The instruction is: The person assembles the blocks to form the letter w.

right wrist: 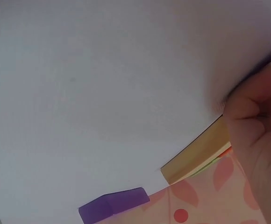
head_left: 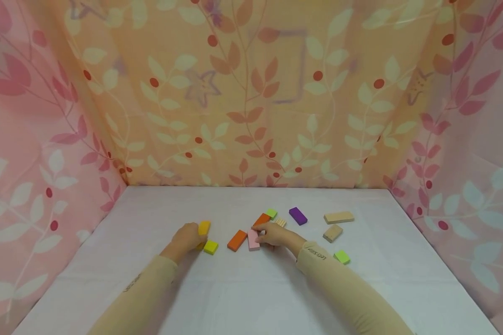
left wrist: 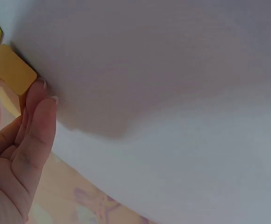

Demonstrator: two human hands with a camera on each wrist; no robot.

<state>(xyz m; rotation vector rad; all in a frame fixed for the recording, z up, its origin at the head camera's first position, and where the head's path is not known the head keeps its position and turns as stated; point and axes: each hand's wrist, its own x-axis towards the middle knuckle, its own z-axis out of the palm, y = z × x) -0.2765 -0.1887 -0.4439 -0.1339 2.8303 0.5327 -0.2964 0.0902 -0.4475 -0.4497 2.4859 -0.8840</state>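
Note:
My left hand (head_left: 187, 238) grips an orange-yellow block (head_left: 204, 227) at the left of the group. In the left wrist view, the end of this yellow block (left wrist: 11, 69) shows between the thumb and fingers (left wrist: 41, 116). Beside it lies a small lime-yellow block (head_left: 211, 247). My right hand (head_left: 275, 234) pinches a pink block (head_left: 253, 239) with thumb and forefinger. An orange block (head_left: 237, 240) lies just left of the pink one, and another orange block (head_left: 261, 220) lies behind it. In the right wrist view the fingers hide the pink block.
Behind the right hand are a small green block (head_left: 271, 213), a striped wooden piece (head_left: 280, 222) and a purple block (head_left: 298, 216). Farther right lie two plain wooden blocks (head_left: 338, 217) and a green block (head_left: 342, 257). Floral cloth walls (head_left: 251, 116) enclose the white table (head_left: 234, 298).

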